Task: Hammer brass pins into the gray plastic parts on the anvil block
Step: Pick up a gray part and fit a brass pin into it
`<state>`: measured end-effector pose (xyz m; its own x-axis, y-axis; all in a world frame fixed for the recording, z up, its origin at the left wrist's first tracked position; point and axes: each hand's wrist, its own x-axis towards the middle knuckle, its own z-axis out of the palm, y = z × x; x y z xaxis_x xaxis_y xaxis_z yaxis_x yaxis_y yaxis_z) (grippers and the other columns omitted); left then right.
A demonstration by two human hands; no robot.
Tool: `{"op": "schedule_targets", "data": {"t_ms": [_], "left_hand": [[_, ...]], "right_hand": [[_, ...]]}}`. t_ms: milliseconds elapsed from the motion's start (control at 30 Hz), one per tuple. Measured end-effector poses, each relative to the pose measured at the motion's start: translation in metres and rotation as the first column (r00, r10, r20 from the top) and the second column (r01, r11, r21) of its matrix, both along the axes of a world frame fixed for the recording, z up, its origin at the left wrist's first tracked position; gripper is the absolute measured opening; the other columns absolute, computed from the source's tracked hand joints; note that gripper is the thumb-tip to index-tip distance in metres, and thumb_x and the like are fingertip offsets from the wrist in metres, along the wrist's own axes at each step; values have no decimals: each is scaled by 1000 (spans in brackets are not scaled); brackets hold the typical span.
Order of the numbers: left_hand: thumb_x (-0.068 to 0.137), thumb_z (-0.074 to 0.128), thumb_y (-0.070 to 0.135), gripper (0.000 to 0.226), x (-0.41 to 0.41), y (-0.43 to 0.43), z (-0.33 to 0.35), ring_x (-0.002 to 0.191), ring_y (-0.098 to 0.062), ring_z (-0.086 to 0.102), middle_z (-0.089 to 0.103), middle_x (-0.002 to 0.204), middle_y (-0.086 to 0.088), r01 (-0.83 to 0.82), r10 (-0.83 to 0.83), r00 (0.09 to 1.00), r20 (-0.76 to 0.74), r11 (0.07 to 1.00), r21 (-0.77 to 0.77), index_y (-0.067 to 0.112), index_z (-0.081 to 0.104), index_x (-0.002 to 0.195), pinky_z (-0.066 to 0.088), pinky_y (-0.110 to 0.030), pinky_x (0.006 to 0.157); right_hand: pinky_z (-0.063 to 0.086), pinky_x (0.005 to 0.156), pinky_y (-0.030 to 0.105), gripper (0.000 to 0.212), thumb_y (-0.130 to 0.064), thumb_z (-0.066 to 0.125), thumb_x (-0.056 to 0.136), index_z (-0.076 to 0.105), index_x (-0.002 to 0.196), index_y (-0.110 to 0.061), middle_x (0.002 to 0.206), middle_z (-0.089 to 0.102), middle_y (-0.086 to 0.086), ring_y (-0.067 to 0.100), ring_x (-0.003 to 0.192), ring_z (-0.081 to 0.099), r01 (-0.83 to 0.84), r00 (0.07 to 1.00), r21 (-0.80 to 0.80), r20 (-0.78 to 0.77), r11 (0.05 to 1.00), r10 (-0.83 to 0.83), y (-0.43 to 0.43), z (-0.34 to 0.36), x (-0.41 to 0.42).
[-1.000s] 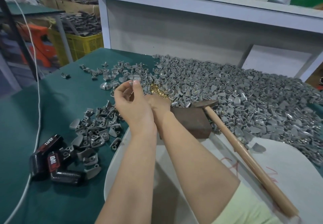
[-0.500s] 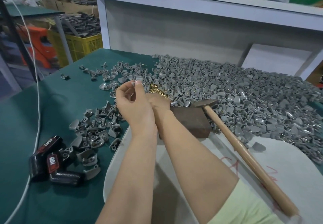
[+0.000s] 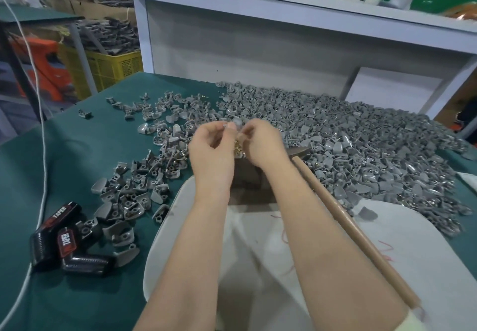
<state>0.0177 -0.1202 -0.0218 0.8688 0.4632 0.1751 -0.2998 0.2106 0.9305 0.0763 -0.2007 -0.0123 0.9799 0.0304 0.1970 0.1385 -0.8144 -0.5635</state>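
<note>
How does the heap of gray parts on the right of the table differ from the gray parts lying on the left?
The right heap is much larger and packed thick, hiding the green table beneath it. The left parts are fewer and scattered loosely, with the table showing between them. The right heap reaches back to the white shelf unit; the left parts end beside black tools. Both hold the same kind of small gray plastic pieces.

The word "TAPER" stands in white letters on a red label on the black tool [image 3: 55,230] lying on the green table, down and to the left of the left hand [image 3: 210,150]. A second red label [image 3: 67,240] just beside it carries the same word, turned sideways. No other writing is legible.
</note>
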Motion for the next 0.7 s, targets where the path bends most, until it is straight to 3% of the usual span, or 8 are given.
{"op": "schedule_targets", "data": {"t_ms": [100, 200, 267, 333, 433, 500, 600, 700], "left_hand": [[87, 67, 15, 15, -2, -9, -6, 82, -10, 61, 66, 84, 6, 159, -152, 987, -49, 923, 351, 22, 59, 77, 45, -13, 74], [84, 70, 25, 13, -4, -19, -13, 84, -16, 61, 62, 78, 10, 220, -115, 974, -196, 697, 683, 27, 59, 77, 46, -27, 83], [84, 70, 30, 16, -5, -24, -15, 91, -17, 62, 64, 81, 11, 247, -51, 963, -263, 554, 795, 29, 56, 76, 42, -34, 92], [86, 67, 34, 14, -6, -27, -16, 99, -18, 60, 68, 93, 10, 252, -4, 959, -285, 477, 842, 32, 55, 79, 33, -33, 92], [88, 64, 35, 6, -5, -26, -18, 105, -19, 57, 66, 101, 9, 250, 23, 958, -285, 420, 872, 34, 59, 84, 27, -35, 88], [87, 64, 35, 4, -4, -23, -19, 110, -22, 52, 59, 108, 5, 242, 47, 958, -284, 399, 884, 33, 61, 86, 29, -37, 91], [88, 64, 26, 10, -2, -21, -20, 111, -25, 51, 58, 113, -2, 252, -28, 961, -275, 499, 829, 28, 57, 80, 36, -30, 92], [90, 60, 21, 8, -4, -19, -18, 96, -20, 56, 64, 105, -2, 234, -40, 964, -262, 594, 770, 24, 57, 83, 33, -22, 73]], "right_hand": [[47, 78, 32, 10, -14, 57, 87, 63, 79, -16, 83, 67, 1, 18, 80, 60, 95, 995, 275, 7, 957, -101, -43, 4, -18], [51, 61, 28, 17, 2, 52, 84, 57, 74, -11, 66, 65, 5, 15, 60, 61, 130, 992, 590, -83, 797, -100, -72, -1, -40], [50, 54, 20, 17, 8, 50, 85, 54, 80, -8, 66, 65, 7, 10, 54, 62, 123, 992, 666, -89, 736, -85, -83, -4, -52], [52, 53, 17, 16, 9, 47, 88, 54, 89, -5, 69, 66, 8, 6, 53, 64, 93, 996, 714, -57, 694, -74, -85, -8, -58], [56, 64, 18, 14, 5, 46, 93, 56, 101, -1, 76, 67, 6, 5, 62, 66, 71, 994, 721, 10, 689, -113, -79, -16, -63], [56, 79, 31, 15, 2, 46, 94, 55, 94, -9, 81, 68, 6, 13, 74, 68, 96, 982, 657, 59, 748, -177, -74, -22, -65], [46, 84, 32, 13, -6, 48, 94, 52, 91, -18, 90, 67, 3, 21, 89, 64, 201, 952, 434, 123, 878, -280, -76, -28, -66], [41, 79, 26, 9, -13, 50, 93, 57, 96, -18, 93, 63, 1, 22, 94, 60, 237, 961, 251, 79, 938, -264, -79, -30, -66]]}}
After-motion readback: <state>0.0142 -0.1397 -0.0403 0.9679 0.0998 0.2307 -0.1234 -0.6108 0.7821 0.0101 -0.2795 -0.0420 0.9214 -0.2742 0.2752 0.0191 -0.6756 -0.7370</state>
